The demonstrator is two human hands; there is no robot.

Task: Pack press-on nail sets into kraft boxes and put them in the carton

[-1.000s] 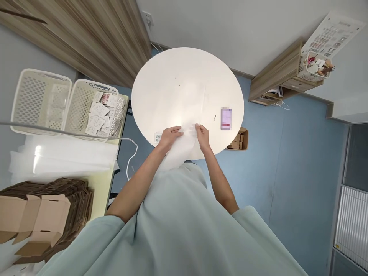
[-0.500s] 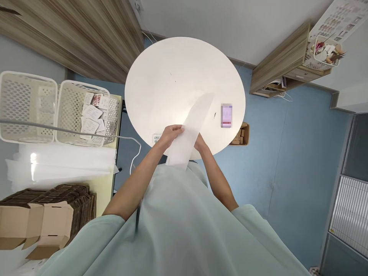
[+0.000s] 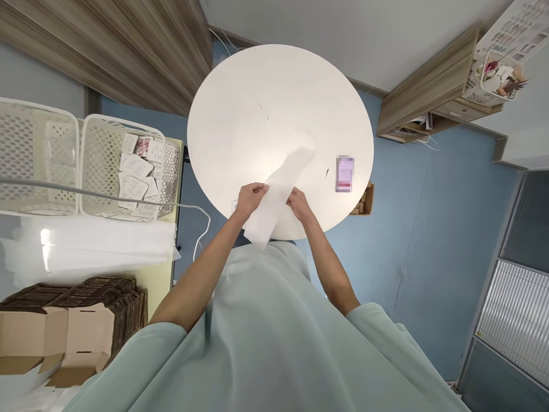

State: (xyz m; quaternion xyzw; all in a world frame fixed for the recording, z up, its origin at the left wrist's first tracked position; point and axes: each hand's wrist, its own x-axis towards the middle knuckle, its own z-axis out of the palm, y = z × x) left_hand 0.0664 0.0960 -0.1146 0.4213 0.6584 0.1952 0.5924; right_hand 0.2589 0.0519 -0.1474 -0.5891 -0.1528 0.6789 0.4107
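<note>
Evidently, 2 hands (image 3: pixel 251 199) (image 3: pixel 299 205) hold 1 white strip (image 3: pixel 277 191).

Long, thin strip of translucent white flexible sheet (image 3: pixel 275 191), slightly bent, slanting near-left to far-right over the round white table (image 3: pixel 240 109), pinched at its left long edge, near end past the table's near rim, tabletop contact unclear.
</note>
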